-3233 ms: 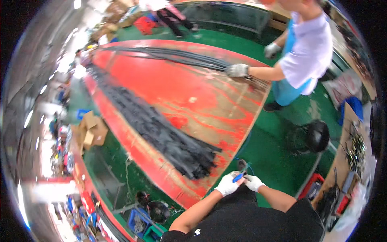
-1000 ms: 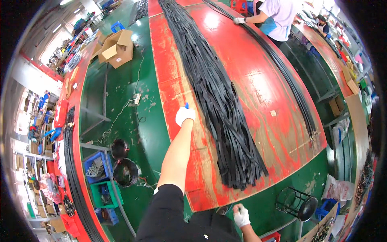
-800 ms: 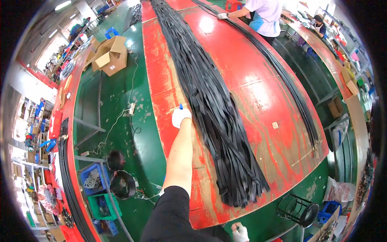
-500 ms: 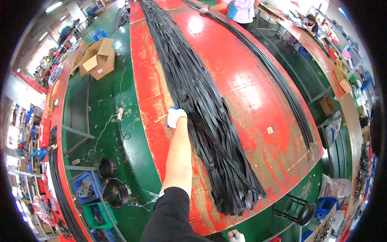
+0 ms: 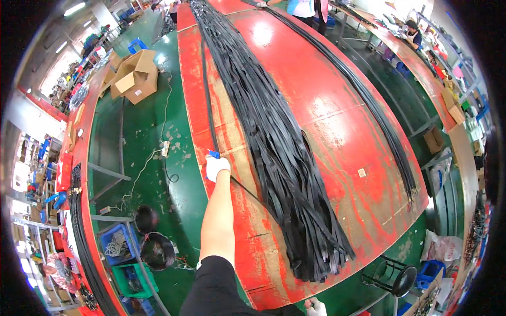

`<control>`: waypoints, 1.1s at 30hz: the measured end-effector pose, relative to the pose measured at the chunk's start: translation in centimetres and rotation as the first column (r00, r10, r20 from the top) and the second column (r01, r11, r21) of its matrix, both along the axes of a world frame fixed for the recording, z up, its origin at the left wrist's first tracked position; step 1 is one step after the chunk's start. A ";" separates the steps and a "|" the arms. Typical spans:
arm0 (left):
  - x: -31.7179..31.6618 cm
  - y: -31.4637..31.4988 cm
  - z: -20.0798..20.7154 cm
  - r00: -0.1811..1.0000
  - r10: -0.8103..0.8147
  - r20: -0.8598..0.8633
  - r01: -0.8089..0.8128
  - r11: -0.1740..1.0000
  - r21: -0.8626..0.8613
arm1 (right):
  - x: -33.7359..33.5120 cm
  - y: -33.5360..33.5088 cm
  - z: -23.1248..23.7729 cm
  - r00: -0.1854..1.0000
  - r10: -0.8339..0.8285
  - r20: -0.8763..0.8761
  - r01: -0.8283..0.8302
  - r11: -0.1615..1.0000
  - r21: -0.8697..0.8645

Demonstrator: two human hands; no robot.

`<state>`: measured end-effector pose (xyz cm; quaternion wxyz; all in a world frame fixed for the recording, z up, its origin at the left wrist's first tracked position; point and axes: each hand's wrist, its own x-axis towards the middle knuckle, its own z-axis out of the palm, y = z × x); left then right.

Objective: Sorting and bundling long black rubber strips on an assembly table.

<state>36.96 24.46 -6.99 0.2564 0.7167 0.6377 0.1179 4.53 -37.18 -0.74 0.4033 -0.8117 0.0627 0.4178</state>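
My left hand (image 5: pixel 217 167), in a white glove with blue at the fingertips, is closed on a black strap (image 5: pixel 211 113). That strap is drawn out to the left of a long bundle of flat black straps (image 5: pixel 279 137) and rejoins the bundle below my hand. The bundle lies lengthwise on a worn red table (image 5: pixel 337 137). My right hand (image 5: pixel 315 307) shows only in part at the bottom edge, gloved, with curled fingers. What it holds, if anything, is hidden.
A second, thinner bundle of black strips (image 5: pixel 369 100) runs along the table's right side. Another person's gloved hand (image 5: pixel 262 4) touches its far end. A black stool (image 5: pixel 403 279) stands by the near right corner. Left are an open cardboard box (image 5: pixel 138 79), a cable on the floor and crates.
My left hand has moved left and slightly nearer, pulling one black strap away from the bundle's side. My right hand remains at the bottom edge.
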 end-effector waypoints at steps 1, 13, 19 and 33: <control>-1.0 0.6 -0.9 0.999 -0.027 -0.036 0.029 0.999 0.044 | 0.5 0.8 0.3 1.000 0.021 -0.009 -0.022 1.000 -0.023; -9.1 -13.8 0.2 0.917 -0.381 -0.119 0.375 0.924 -0.072 | -2.8 -0.3 -3.9 0.989 0.042 0.143 -0.036 0.998 -0.047; -16.0 -22.3 0.9 0.875 -0.474 -0.102 0.460 0.878 -0.134 | -3.0 0.1 -1.0 0.987 0.091 0.133 -0.086 0.995 -0.043; -28.7 -33.5 0.8 0.833 -0.539 -0.126 0.485 0.820 -0.304 | -4.7 -1.7 1.8 0.980 0.056 0.189 -0.069 0.996 0.062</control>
